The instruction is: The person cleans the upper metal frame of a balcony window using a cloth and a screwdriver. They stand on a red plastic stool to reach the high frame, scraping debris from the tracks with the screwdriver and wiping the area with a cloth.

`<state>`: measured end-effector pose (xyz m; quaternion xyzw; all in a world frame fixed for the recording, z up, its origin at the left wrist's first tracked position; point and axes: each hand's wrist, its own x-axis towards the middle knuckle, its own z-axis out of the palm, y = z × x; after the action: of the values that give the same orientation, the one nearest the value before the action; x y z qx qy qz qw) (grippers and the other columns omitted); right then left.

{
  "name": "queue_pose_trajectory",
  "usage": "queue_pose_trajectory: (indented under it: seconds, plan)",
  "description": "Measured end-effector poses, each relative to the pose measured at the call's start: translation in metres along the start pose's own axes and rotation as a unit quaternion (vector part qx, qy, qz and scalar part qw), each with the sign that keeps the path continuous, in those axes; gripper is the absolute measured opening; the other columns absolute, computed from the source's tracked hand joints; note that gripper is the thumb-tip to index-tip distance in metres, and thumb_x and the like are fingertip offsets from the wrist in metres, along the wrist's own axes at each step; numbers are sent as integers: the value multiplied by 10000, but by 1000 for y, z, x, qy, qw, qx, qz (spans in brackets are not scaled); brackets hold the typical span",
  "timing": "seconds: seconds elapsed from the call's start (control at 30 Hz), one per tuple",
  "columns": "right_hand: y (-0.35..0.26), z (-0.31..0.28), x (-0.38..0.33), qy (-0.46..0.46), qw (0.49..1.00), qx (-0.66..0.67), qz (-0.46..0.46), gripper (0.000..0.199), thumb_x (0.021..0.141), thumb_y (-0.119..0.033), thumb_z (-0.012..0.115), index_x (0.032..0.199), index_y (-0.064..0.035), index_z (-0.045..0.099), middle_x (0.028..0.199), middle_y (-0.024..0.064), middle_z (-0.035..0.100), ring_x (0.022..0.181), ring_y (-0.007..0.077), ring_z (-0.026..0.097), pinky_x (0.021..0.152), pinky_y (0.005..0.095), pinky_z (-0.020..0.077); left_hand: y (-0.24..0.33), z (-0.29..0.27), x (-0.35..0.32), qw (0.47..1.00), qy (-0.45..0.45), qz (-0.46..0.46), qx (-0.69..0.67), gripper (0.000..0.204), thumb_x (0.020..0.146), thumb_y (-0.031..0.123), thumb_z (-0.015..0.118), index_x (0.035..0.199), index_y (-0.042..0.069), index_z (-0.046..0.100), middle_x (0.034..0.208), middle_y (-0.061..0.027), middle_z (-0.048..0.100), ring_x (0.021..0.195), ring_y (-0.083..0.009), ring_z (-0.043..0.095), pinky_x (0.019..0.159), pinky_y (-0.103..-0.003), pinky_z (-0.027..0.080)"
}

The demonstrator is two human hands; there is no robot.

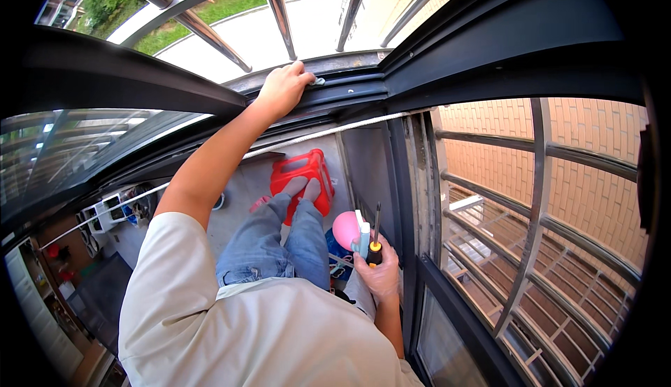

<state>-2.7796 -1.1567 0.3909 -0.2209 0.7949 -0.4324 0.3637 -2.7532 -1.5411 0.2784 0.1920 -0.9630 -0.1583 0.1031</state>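
My left hand (pixel 285 88) reaches forward to the dark window track (pixel 349 92). Its fingers are bent around a small pale scrap (pixel 318 81), perhaps cloth or paper, against the frame. Low at my right side, my right hand (pixel 379 275) is closed around a screwdriver (pixel 375 253) with a yellow-and-black handle, its shaft pointing up. Held in the same hand is a light-blue and white plastic piece (pixel 363 239) whose kind I cannot make out. A pink rounded thing (pixel 346 230) shows just beside it, partly hidden.
My feet are on a red plastic stool (pixel 321 170). A white rope (pixel 307 137) stretches across below the window. Metal bars (pixel 276 9) stand outside, with more bars (pixel 542 177) before a brick wall at the right. Household items (pixel 112 212) stand on the floor at left.
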Motion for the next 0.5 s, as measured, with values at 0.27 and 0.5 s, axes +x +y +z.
queue_pose_trajectory:
  seconds: [0.27,0.5]
  plan:
    - [-13,6,11,-38,999,8,13,480,675,-27,697,1129,38,557,930,95,651,872,142,612,829,285,465,20,0,12,995,-67,9,75,300,789,54,495,1060,92,619,911,-138,498,897,-293,524,745,-375,427]
    - [-9,7,9,-28,999,27,26,478,672,-32,702,1124,28,559,924,95,649,869,140,606,818,283,466,7,-1,13,998,-13,60,-6,170,730,26,519,865,29,621,889,-117,503,907,-285,504,783,-371,413]
